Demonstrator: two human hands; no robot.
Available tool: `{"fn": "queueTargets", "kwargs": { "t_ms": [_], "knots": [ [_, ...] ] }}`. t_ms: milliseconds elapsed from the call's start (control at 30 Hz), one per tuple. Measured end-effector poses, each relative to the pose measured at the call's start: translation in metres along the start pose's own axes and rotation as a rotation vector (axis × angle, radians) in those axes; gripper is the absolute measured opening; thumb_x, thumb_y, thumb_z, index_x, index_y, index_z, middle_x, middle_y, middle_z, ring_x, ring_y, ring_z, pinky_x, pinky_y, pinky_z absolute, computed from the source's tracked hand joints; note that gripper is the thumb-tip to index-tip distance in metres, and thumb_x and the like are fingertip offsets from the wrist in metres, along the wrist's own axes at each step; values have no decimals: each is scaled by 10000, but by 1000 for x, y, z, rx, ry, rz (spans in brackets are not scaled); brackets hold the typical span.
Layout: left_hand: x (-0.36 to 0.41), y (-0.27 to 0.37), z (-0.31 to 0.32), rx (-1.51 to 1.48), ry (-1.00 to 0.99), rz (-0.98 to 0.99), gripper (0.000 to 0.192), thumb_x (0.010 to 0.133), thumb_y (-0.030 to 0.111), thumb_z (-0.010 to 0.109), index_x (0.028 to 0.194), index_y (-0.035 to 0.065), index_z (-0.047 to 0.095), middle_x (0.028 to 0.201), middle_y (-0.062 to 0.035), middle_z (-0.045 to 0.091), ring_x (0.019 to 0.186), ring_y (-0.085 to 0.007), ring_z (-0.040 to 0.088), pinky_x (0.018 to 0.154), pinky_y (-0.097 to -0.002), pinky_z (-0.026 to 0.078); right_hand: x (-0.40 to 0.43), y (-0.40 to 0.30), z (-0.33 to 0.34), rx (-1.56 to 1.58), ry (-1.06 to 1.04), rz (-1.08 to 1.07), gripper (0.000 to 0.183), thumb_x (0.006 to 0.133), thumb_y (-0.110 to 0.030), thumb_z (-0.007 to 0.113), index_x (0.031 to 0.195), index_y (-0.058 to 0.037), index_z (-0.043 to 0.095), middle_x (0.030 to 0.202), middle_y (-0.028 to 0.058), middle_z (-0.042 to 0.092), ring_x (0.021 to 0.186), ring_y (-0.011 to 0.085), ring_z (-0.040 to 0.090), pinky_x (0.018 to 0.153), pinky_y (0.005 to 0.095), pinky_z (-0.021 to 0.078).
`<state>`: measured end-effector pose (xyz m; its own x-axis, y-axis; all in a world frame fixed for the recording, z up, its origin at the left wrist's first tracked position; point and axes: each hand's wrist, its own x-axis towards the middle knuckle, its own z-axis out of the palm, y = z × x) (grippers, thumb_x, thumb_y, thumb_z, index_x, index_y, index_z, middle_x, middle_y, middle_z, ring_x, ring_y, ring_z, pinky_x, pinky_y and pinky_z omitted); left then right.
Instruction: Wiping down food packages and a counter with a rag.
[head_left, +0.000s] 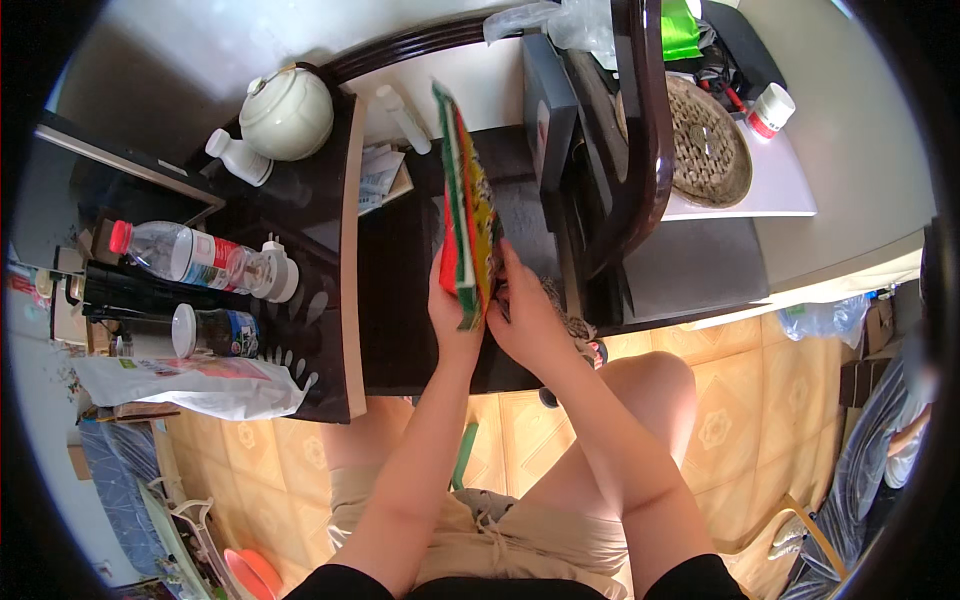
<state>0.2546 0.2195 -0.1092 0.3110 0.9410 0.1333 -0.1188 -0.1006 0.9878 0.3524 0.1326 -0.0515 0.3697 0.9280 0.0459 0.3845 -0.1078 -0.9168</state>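
In front of me, both hands hold a flat packet, red, green and yellow, upright and nearly edge-on to the view. My left hand grips its lower left side. The fingers of my right hand are closed at its lower right edge, partly hidden behind it. A mottled grey-brown fabric-like thing shows just beyond my right wrist; I cannot tell what it is. Under my hands is a dark glossy tabletop.
On the raised dark cabinet at left are a pale teapot, a white bottle, a plastic drink bottle, a lidded jar and a plastic bag. A dark wooden armrest and woven tray stand right.
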Motion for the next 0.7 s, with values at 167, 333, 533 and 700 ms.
{"fn": "queueTargets", "kwargs": {
  "t_ms": [167, 333, 533, 700],
  "knots": [
    [39, 5, 22, -87, 70, -116, 527, 901, 69, 718, 1375, 4, 497, 1216, -95, 640, 1005, -163, 656, 826, -297, 549, 28, -6, 0, 261, 52, 115, 805, 876, -40, 630, 1558, 9, 205, 1350, 257, 535, 1114, 298, 634, 974, 374, 506],
    [59, 11, 51, -59, 41, -203, 547, 910, 146, 733, 1380, 5, 489, 1109, -108, 676, 892, -159, 680, 750, -294, 551, 44, 8, 0, 271, 103, 57, 722, 887, -64, 617, 1510, 35, 266, 1406, 271, 505, 1227, 303, 599, 1032, 384, 477],
    [61, -12, 50, 757, -6, 75, 756, 823, 130, 744, 1473, -21, 390, 1305, -239, 549, 1226, -355, 533, 1030, -405, 452, 56, 35, 2, 136, 190, 42, 644, 874, -148, 611, 1457, 13, 391, 1306, 304, 494, 1228, 442, 529, 1043, 475, 441],
    [67, -24, 36, 598, -2, 77, 837, 791, 99, 761, 1495, -43, 329, 1381, -250, 445, 1278, -405, 451, 1087, -422, 391, 58, 24, 3, 128, 152, 132, 667, 882, -183, 601, 1485, -13, 374, 1276, 295, 497, 1241, 468, 511, 1058, 467, 439]
  ]
}}
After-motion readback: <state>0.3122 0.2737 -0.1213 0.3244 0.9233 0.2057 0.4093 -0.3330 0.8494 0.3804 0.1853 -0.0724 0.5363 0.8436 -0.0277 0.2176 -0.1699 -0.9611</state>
